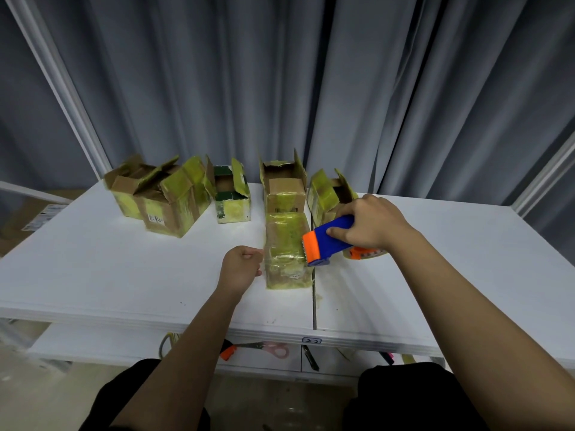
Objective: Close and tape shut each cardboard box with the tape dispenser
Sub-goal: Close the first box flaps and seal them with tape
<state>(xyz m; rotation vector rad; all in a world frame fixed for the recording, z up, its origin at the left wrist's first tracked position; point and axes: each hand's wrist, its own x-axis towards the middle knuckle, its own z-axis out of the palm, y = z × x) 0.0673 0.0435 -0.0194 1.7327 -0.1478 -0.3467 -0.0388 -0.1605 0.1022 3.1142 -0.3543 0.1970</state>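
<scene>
Closed cardboard box [287,250]: lying on the white table [124,259] near the front edge, wrapped in yellowish tape.

Right hand [370,225]: its grip is curling tightly round the blue-and-orange tape dispenser [326,241], whose orange head is touching the box's right edge.

Left hand [241,265]: its grip is curling against the box's left side, steadying it; whether it is pinching tape cannot be told.

Open boxes [168,197]: five standing in a row along the far edge of the table, flaps up.

Scissors [267,348]: lying on the shelf below.
</scene>
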